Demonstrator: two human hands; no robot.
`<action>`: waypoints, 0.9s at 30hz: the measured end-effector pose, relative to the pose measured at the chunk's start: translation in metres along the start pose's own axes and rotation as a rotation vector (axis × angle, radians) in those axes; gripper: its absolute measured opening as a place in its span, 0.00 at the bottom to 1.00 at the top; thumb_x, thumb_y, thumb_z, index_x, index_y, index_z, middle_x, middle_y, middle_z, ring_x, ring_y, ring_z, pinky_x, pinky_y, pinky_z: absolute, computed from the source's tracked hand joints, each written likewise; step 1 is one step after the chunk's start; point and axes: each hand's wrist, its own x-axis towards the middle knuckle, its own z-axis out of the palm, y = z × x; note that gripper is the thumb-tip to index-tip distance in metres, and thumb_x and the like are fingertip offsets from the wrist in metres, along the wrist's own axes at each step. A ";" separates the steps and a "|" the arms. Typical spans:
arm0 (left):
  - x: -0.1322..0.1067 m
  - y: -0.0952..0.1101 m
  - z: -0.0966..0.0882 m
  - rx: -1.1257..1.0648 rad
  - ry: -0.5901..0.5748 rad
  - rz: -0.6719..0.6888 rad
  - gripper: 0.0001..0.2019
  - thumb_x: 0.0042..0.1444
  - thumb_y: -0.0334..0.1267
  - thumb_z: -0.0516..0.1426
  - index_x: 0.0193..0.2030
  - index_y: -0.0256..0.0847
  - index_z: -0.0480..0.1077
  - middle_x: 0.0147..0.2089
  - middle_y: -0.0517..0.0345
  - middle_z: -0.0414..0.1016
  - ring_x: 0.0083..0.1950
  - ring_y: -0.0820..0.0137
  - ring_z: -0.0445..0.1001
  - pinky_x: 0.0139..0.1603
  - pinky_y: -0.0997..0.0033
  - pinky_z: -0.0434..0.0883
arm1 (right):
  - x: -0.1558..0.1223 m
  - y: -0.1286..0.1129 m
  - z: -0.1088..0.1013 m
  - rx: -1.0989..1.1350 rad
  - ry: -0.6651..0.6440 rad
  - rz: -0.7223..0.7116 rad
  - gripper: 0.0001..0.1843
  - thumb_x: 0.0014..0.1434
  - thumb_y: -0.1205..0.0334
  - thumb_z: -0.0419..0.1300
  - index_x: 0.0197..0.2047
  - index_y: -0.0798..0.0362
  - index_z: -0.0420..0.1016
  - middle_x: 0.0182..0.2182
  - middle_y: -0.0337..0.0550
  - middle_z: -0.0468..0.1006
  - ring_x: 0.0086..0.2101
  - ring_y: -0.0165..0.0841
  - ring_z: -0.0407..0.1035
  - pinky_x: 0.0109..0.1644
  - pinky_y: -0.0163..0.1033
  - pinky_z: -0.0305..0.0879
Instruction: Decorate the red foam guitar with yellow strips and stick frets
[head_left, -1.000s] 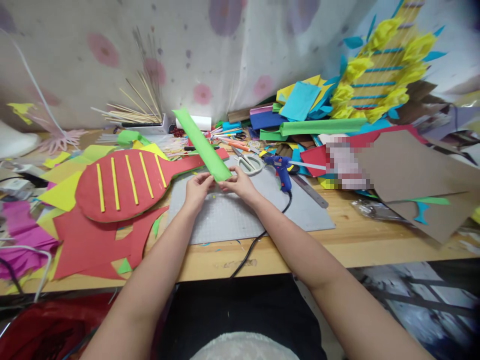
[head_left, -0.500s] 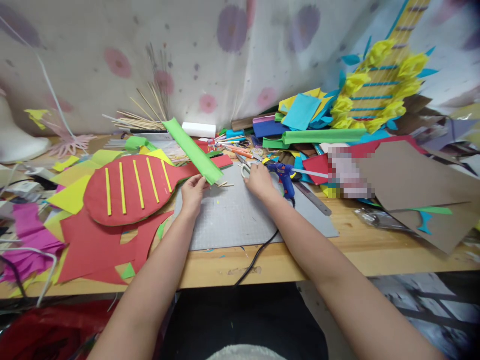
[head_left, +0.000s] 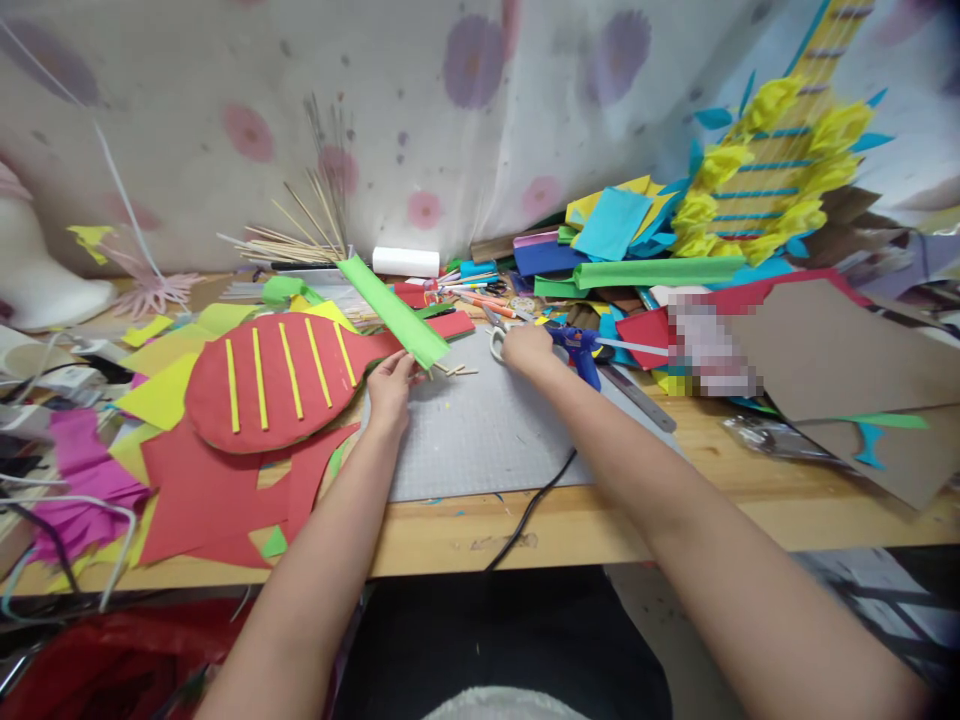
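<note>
A long green paper strip slants up and away, its near end pinched between the thumb and fingers of my left hand. Several short wooden stick pieces lie by that end, on the grey cutting mat. At the back of the mat, my right hand is curled over the scissors; one pale handle loop shows at its left, and the fingertips are hidden. Just right of this hand, and partly behind it, lies a blue glue gun.
Left lies a red paddle-shaped cutout with yellow strips, over red paper scraps. A metal ruler crosses the mat's right side. A black cord runs over the front edge. Brown card lies right, below a yellow-flowered guitar shape.
The view has shifted slightly, so most things sit further right. My right hand has curled further over the scissors, nearer the glue gun. My left hand still holds the green strip.
</note>
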 end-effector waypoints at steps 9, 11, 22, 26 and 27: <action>0.001 0.004 -0.001 -0.096 0.046 -0.053 0.08 0.43 0.34 0.60 0.32 0.35 0.70 0.30 0.57 0.76 0.29 0.75 0.73 0.31 0.76 0.69 | -0.044 0.016 -0.026 0.267 -0.095 -0.123 0.17 0.47 0.51 0.59 0.37 0.55 0.69 0.31 0.46 0.73 0.29 0.33 0.65 0.30 0.35 0.56; 0.000 0.006 0.000 -0.116 0.057 -0.062 0.07 0.44 0.34 0.59 0.32 0.36 0.70 0.30 0.58 0.76 0.29 0.76 0.73 0.31 0.76 0.69 | -0.054 0.020 -0.021 0.353 -0.132 -0.231 0.22 0.48 0.44 0.57 0.36 0.54 0.68 0.30 0.43 0.72 0.28 0.31 0.63 0.29 0.34 0.55; -0.007 0.010 0.004 -0.169 0.037 -0.128 0.05 0.43 0.32 0.60 0.29 0.37 0.68 0.29 0.61 0.74 0.29 0.77 0.73 0.32 0.77 0.70 | -0.063 0.015 -0.027 0.491 -0.609 -0.497 0.26 0.51 0.37 0.52 0.36 0.54 0.69 0.28 0.40 0.71 0.27 0.28 0.63 0.30 0.34 0.58; -0.011 0.009 0.006 -0.129 0.008 -0.152 0.05 0.43 0.33 0.60 0.29 0.36 0.68 0.29 0.59 0.74 0.29 0.76 0.73 0.34 0.75 0.71 | -0.057 0.006 -0.021 0.602 -0.693 -0.503 0.22 0.49 0.41 0.55 0.32 0.54 0.67 0.23 0.36 0.66 0.24 0.25 0.60 0.27 0.32 0.58; -0.011 0.008 0.007 -0.120 0.002 -0.161 0.06 0.43 0.33 0.60 0.29 0.35 0.69 0.29 0.58 0.74 0.29 0.76 0.73 0.34 0.75 0.71 | -0.056 0.005 -0.019 0.610 -0.699 -0.502 0.21 0.48 0.42 0.57 0.31 0.54 0.66 0.23 0.35 0.65 0.23 0.25 0.60 0.26 0.32 0.58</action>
